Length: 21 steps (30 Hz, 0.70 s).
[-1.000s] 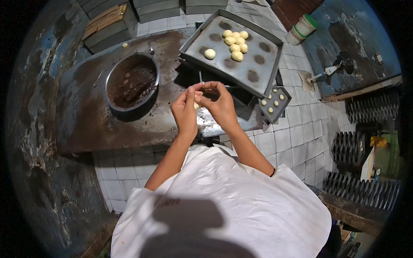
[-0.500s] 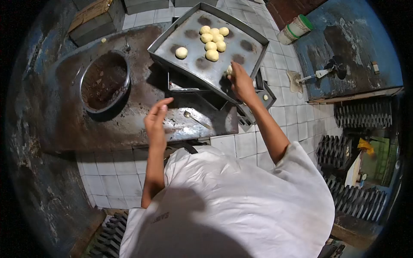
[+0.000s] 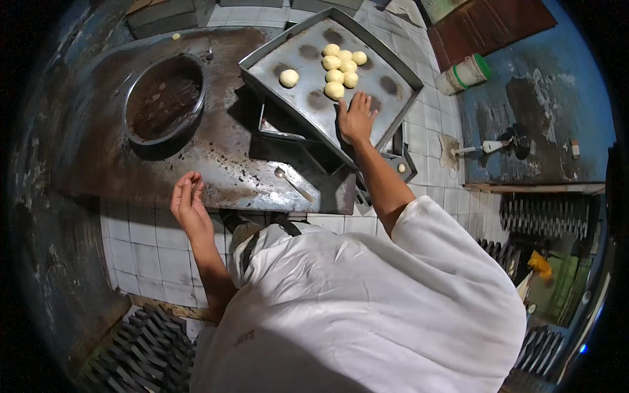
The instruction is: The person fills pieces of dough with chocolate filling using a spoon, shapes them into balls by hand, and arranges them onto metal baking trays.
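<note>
My right hand (image 3: 357, 120) lies palm down over the grey metal tray (image 3: 303, 103), with its fingers spread. Whatever is under the palm is hidden. Just beyond its fingertips, several pale yellow dough balls (image 3: 334, 76) sit in a cluster. A single dough ball (image 3: 288, 78) rests apart on the tray's left side. Over the front edge of the stained table (image 3: 229, 154), my left hand (image 3: 190, 202) is raised with loosely bent fingers and holds nothing visible. A spoon (image 3: 293, 184) lies between the hands on the tabletop.
A round metal bowl (image 3: 164, 98) with dark brown crumbly filling stands on the table's left. Other trays (image 3: 282, 135) are beneath the large one. A smaller tray (image 3: 409, 171) with a dough ball shows at right. Buckets (image 3: 464, 74) stand farther right.
Both hands were together over the table, with a pale piece between them. They have parted: the right moved onto the tray with that piece, now unseen, and flattened; the left moved away leftward.
</note>
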Each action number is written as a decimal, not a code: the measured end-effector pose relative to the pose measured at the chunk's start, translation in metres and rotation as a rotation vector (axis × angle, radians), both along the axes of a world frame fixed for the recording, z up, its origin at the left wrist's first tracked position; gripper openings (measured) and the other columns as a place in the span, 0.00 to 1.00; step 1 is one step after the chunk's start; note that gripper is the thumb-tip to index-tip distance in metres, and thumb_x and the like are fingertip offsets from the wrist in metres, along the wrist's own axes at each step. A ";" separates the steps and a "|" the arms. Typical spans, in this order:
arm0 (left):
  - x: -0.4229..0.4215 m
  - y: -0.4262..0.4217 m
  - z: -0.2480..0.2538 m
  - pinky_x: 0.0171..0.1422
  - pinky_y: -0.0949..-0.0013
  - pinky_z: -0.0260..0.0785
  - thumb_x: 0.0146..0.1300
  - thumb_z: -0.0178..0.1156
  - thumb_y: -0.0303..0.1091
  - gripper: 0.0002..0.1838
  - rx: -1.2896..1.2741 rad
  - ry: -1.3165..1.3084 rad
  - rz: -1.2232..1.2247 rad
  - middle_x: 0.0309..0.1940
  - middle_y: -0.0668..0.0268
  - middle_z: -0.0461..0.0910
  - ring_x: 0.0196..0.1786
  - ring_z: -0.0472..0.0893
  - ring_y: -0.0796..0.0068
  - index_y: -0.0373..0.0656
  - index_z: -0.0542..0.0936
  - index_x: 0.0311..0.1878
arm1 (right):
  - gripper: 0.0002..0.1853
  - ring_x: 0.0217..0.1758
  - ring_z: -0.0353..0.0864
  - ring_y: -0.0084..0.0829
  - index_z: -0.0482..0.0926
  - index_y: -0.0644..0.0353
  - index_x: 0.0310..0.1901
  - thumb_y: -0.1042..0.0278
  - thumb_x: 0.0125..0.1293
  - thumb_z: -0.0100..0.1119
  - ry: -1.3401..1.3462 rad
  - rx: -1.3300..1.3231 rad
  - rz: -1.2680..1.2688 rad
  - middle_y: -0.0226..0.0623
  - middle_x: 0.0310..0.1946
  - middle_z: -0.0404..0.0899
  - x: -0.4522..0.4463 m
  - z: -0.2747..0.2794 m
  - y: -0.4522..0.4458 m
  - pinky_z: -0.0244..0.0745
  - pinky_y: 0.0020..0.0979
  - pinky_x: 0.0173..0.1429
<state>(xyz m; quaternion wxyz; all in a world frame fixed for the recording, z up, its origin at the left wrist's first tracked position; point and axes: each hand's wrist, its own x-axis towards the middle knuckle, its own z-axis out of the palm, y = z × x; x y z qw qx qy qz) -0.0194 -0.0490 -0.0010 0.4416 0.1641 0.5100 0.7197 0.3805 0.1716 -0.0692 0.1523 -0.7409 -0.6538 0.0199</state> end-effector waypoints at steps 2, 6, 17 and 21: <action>-0.005 -0.005 0.000 0.61 0.68 0.72 0.75 0.58 0.33 0.11 0.013 -0.027 0.044 0.48 0.60 0.83 0.53 0.81 0.72 0.36 0.82 0.52 | 0.44 0.88 0.37 0.47 0.50 0.61 0.82 0.32 0.79 0.33 0.089 -0.089 -0.009 0.49 0.84 0.45 -0.005 0.018 -0.010 0.28 0.63 0.84; -0.014 -0.018 -0.009 0.60 0.67 0.72 0.75 0.58 0.32 0.11 0.050 -0.060 0.133 0.47 0.61 0.83 0.52 0.81 0.72 0.35 0.82 0.53 | 0.37 0.74 0.71 0.49 0.75 0.64 0.68 0.35 0.78 0.42 0.957 -0.274 -0.158 0.49 0.68 0.75 0.049 0.018 0.034 0.60 0.51 0.76; 0.061 0.045 0.034 0.58 0.70 0.71 0.73 0.61 0.32 0.09 0.075 0.089 -0.213 0.44 0.64 0.85 0.49 0.83 0.75 0.38 0.84 0.49 | 0.11 0.51 0.86 0.38 0.84 0.55 0.49 0.70 0.67 0.60 -0.054 -0.076 0.269 0.39 0.45 0.87 -0.013 0.072 0.042 0.73 0.44 0.59; 0.113 0.071 0.059 0.59 0.72 0.70 0.74 0.62 0.35 0.12 0.087 0.225 -0.442 0.47 0.66 0.86 0.51 0.82 0.77 0.38 0.85 0.53 | 0.13 0.47 0.81 0.24 0.83 0.65 0.53 0.66 0.75 0.59 1.144 -0.272 0.365 0.33 0.44 0.86 0.008 0.110 0.004 0.72 0.29 0.57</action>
